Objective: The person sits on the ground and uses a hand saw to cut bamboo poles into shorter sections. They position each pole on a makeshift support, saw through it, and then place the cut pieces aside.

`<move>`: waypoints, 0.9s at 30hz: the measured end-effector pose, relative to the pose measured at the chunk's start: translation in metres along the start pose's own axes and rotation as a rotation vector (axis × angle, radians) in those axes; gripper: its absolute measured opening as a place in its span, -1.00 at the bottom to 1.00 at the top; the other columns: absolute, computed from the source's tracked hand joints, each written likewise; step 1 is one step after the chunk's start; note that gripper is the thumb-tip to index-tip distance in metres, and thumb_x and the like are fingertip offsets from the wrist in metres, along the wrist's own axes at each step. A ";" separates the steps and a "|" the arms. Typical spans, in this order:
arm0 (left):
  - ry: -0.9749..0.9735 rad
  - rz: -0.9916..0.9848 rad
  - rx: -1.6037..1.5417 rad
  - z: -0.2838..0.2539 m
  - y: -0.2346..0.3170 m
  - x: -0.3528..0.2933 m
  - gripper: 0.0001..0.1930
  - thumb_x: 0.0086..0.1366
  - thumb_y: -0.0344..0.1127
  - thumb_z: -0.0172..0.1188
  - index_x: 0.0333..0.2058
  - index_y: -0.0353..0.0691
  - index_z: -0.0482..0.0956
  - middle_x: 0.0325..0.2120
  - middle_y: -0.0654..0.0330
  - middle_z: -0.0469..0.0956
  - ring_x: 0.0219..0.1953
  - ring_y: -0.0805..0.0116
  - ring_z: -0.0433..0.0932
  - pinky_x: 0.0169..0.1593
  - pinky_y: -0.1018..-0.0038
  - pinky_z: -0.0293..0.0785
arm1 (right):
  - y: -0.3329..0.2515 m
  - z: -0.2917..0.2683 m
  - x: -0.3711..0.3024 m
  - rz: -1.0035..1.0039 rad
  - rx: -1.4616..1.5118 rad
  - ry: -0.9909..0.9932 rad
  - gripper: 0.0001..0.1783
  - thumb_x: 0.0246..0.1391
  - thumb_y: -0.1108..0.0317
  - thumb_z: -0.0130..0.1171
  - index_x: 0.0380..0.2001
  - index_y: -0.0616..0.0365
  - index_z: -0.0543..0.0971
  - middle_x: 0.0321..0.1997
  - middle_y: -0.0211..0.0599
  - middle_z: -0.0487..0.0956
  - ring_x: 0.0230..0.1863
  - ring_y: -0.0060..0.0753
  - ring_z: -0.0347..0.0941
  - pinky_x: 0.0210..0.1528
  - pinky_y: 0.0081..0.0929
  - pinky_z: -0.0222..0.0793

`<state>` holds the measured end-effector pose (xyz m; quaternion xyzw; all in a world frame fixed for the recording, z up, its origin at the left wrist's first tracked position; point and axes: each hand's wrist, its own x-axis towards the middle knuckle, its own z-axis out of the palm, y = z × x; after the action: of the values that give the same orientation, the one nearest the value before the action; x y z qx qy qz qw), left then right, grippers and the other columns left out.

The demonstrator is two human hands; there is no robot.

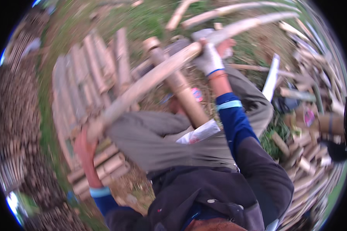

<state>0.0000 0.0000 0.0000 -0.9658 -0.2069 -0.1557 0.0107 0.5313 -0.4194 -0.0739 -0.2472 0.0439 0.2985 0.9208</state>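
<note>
A long, slightly curved bamboo pole slants across my lap from near left to far right. My left hand, bare and blurred, is closed round its near end. Farther along, my right hand, in a white glove with a blue cuff edge, grips the pole from above. Beneath the pole, a thicker bamboo piece crosses it, with its near end between my legs. White paper or cloth lies at that end, on my lap.
Cut bamboo pieces lie side by side at the left. Beyond them are large dark stacks. Loose bamboo pieces pile up on the right, near a long white strip. More poles lie on the grass ahead.
</note>
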 end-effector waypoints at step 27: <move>-0.365 -0.407 -0.362 0.109 -0.038 0.042 -0.26 -0.13 0.10 0.75 0.05 -0.03 0.72 -0.05 0.07 0.77 0.04 0.05 0.72 0.15 0.15 0.59 | 0.017 -0.133 0.113 0.258 -0.473 0.322 -0.33 0.22 0.00 0.58 0.21 0.13 0.54 0.17 -0.24 0.52 0.14 -0.23 0.47 0.08 -0.30 0.52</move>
<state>0.0530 0.0610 -0.0923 -0.9030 -0.3630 -0.0131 -0.2296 0.6228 -0.4120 -0.2236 -0.4911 0.1495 0.3718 0.7734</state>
